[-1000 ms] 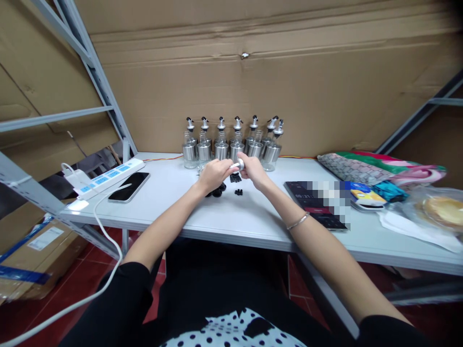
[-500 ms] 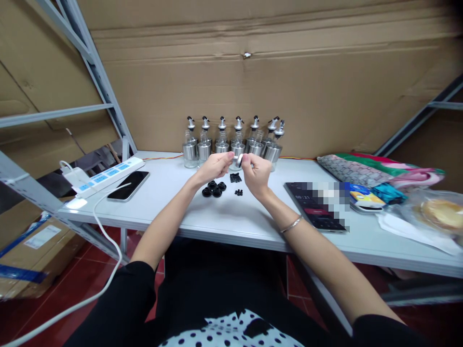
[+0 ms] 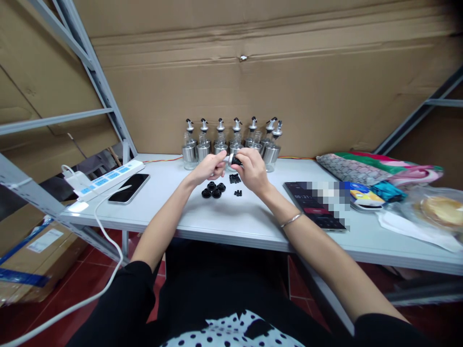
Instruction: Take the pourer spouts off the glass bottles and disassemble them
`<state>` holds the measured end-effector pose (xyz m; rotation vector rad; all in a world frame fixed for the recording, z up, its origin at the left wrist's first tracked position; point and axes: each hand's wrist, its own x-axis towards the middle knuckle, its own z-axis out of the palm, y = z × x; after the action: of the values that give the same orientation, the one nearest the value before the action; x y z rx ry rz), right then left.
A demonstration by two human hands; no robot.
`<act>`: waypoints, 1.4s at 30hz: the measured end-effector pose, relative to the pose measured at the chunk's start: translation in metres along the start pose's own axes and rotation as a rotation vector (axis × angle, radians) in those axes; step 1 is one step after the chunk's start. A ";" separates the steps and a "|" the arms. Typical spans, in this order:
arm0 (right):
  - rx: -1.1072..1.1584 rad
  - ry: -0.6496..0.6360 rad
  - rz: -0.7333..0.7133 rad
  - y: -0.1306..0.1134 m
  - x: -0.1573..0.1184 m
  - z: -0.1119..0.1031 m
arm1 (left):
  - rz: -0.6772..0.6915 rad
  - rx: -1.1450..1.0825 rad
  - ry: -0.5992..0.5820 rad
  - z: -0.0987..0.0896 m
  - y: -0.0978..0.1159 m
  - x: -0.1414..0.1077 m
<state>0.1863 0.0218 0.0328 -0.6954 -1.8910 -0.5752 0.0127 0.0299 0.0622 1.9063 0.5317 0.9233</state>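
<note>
Between my hands, above the table, lies a bottle pourer spout [image 3: 230,159] held sideways, silver on its left part and black on its right. My left hand [image 3: 208,167] pinches the narrow silver end with thumb and fingers. The fingers of my right hand [image 3: 253,169] close round the black stopper end and partly hide it. Below them on the table sit several black ribbed stoppers [image 3: 213,189] in a cluster. Small black parts [image 3: 235,179] lie in a row, with more tiny black pieces [image 3: 238,193] nearer the front edge.
Behind my hands stand several glass and steel bottles [image 3: 190,153], some with pourers fitted. To the left are a power strip [image 3: 112,178] and a phone [image 3: 129,189]. A second phone [image 3: 314,207], a patterned fabric item [image 3: 376,168] and bagged food [image 3: 443,213] lie right.
My right hand has shifted its grip, with fingers now extended over the spout's black end, which shows more than before. Both hands stay close together near the same place.
</note>
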 end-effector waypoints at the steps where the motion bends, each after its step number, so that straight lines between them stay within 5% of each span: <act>1: 0.017 0.005 0.005 -0.001 0.000 0.000 | 0.011 -0.005 0.012 0.001 0.000 -0.001; 9: 0.389 0.054 0.314 -0.018 0.004 -0.002 | 0.290 0.393 0.413 0.011 -0.017 -0.010; 14: 0.897 -0.166 0.778 -0.021 0.015 -0.006 | 0.458 0.740 0.403 0.007 -0.027 -0.012; 18: 1.250 -0.359 1.002 -0.018 0.020 -0.011 | 0.554 0.923 0.422 0.001 -0.028 -0.010; 22: 1.453 -0.391 1.125 -0.019 0.023 -0.017 | 0.614 1.032 0.441 -0.005 -0.026 -0.010; 32: 1.356 -0.238 0.929 -0.027 0.026 -0.014 | 0.566 1.050 0.452 -0.020 -0.022 -0.006; 42: 0.816 -0.219 0.605 -0.023 0.022 -0.013 | 0.375 0.948 0.384 -0.023 -0.021 -0.003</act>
<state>0.1711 0.0015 0.0557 -0.7289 -1.7654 0.6503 -0.0072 0.0508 0.0494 2.7488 0.9815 1.4630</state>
